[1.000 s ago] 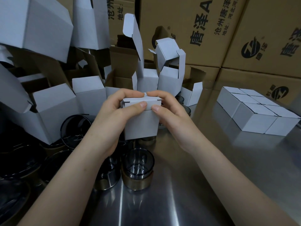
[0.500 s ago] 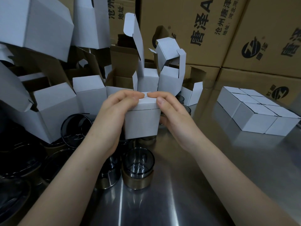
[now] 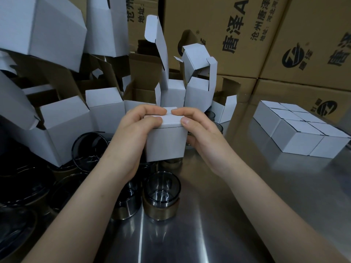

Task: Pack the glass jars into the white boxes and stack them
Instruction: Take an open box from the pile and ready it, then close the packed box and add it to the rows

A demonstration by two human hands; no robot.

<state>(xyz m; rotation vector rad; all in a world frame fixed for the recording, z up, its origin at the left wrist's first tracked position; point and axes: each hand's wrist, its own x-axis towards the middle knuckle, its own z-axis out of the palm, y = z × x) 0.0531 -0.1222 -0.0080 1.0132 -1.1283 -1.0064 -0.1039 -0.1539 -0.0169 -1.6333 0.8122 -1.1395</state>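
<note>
A small white box is held above the steel table in the middle of the view. My left hand grips its left side, with thumb and forefinger curled over the closed lid. My right hand grips its right side, fingertips pressing on the lid. Directly below stands a smoky glass jar with a gold base, open end up. More dark jars crowd the left. A block of closed white boxes sits at the right.
Open, empty white boxes are piled at the back and left, some with flaps standing up. Large brown printed cartons wall off the back. The bare steel table stretches across the front right.
The lid flap of the held box, still being tucked a second ago, now lies flat and closed. Both hands' fingers have moved onto the top of the lid.
</note>
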